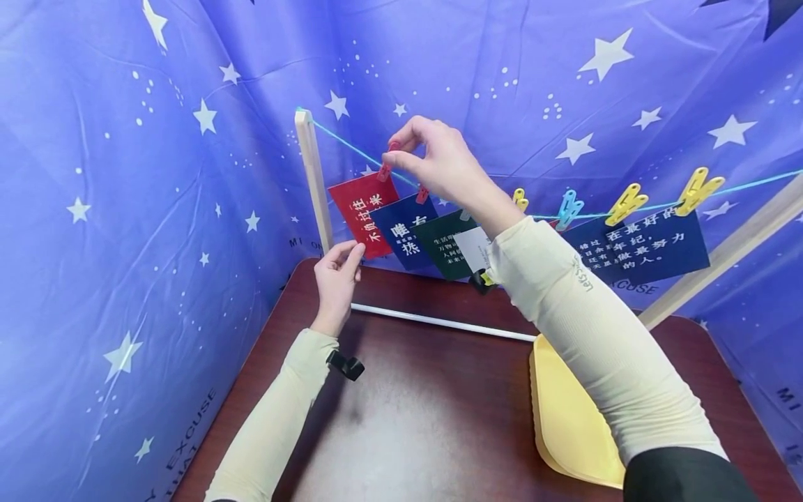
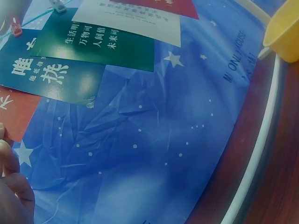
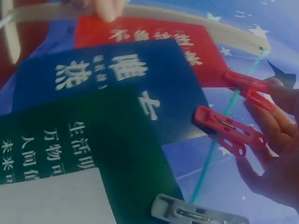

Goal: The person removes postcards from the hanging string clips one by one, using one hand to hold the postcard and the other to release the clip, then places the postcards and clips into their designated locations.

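My right hand [image 1: 444, 159] pinches a red clothespin [image 1: 384, 171] at the upper edge of a red card [image 1: 351, 203] with white characters. In the right wrist view that clothespin [image 3: 247, 85] overlaps both the card's corner and the teal string [image 3: 254, 67]. Thumb and fingers of my left hand [image 1: 335, 282] pinch the red card's lower edge. Beside it hangs a blue card [image 1: 404, 233] under another red clothespin [image 3: 229, 126]. A green card [image 3: 88, 135] with a grey clothespin [image 3: 196, 214] follows, partly covered by a white card [image 1: 472, 249].
The string runs between wooden posts [image 1: 311, 171] on the left and right. Yellow clothespins [image 1: 699, 192] and a blue one [image 1: 569, 209] hold dark blue cards [image 1: 665, 244] at right. A yellow basket [image 1: 539, 411] and white rod [image 1: 439, 322] lie on the brown table [image 1: 401, 418].
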A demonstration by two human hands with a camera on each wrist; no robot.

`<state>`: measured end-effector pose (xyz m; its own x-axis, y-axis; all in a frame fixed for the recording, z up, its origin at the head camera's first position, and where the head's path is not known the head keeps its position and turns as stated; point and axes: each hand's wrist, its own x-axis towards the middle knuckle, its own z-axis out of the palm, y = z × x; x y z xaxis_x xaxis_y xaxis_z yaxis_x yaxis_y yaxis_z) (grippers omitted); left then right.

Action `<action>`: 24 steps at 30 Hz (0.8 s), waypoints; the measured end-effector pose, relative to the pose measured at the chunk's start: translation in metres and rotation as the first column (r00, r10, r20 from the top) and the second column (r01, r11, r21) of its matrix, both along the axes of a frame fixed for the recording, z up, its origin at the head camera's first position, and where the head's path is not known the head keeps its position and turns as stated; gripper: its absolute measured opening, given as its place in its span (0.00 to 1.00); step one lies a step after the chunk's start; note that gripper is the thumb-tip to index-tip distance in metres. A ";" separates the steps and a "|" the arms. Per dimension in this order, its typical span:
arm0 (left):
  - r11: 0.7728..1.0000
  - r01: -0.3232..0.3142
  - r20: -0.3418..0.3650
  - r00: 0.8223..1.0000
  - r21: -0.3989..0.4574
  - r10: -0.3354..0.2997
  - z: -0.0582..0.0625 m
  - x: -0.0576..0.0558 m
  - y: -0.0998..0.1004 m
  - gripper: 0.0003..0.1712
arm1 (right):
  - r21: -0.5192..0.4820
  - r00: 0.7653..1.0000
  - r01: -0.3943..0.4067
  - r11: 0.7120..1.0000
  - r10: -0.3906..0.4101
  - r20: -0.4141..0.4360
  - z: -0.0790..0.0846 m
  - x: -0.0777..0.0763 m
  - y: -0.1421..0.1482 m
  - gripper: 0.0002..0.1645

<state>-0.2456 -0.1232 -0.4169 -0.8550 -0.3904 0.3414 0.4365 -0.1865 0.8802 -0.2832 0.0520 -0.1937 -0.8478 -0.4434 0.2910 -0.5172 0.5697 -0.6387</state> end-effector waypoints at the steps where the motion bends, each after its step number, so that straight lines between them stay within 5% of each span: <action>1: 1.000 0.003 0.001 1.000 0.001 -0.003 0.000 0.001 0.000 0.13 | -0.007 0.999 0.004 1.000 -0.004 -0.035 -0.002 0.000 0.000 0.16; 10: 0.997 0.020 -0.007 1.000 0.081 -0.019 0.001 0.003 -0.002 0.08 | -0.076 0.952 -0.005 0.997 -0.018 -0.305 -0.011 -0.004 -0.002 0.10; 24: 0.998 -0.027 -0.015 1.000 0.056 0.027 -0.006 0.005 -0.010 0.09 | -0.151 0.925 0.022 0.988 -0.077 -0.372 -0.013 0.000 0.001 0.11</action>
<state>-0.2408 -0.1337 -0.4226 -0.8385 -0.4322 0.3319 0.4561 -0.2233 0.8614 -0.2832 0.0532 -0.2064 -0.6831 -0.3342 0.6494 -0.7086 0.5186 -0.4784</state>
